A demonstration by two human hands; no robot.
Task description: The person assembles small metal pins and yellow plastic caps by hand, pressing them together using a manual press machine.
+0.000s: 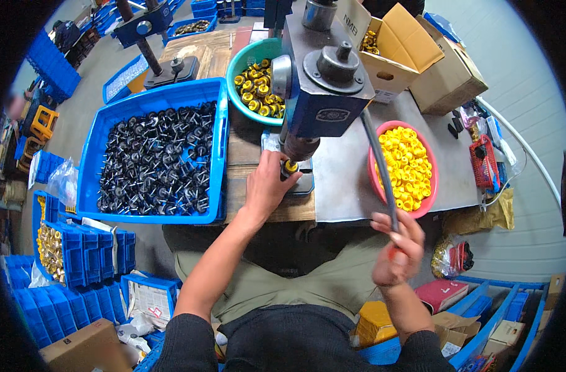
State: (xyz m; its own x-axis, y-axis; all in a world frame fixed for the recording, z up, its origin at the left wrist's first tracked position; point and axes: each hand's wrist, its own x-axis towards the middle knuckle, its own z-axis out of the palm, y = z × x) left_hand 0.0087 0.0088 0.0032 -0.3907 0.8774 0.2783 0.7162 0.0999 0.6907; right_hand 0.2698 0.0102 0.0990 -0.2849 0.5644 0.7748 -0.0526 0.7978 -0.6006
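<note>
A dark metal arbor press [329, 115] stands at the table's front edge. My left hand [265, 187] is at its base, the fingers closed round a small black-and-yellow part [290, 167] directly beneath the ram [301, 147]. The part's lower end is hidden by my fingers. My right hand [399, 253], slightly blurred, grips the lower end of the long press lever [383, 170], which slants down from the press head. A pink bowl [372, 175] of yellow plastic pieces [407, 164] stands just beyond the lever.
At left, a blue bin [218, 180] holds black parts with metal pins [156, 161]. Behind the press sits a green bowl [234, 65] of black-and-yellow parts [258, 90]. An open carton [382, 73] stands at back right, a second press [171, 71] at back left.
</note>
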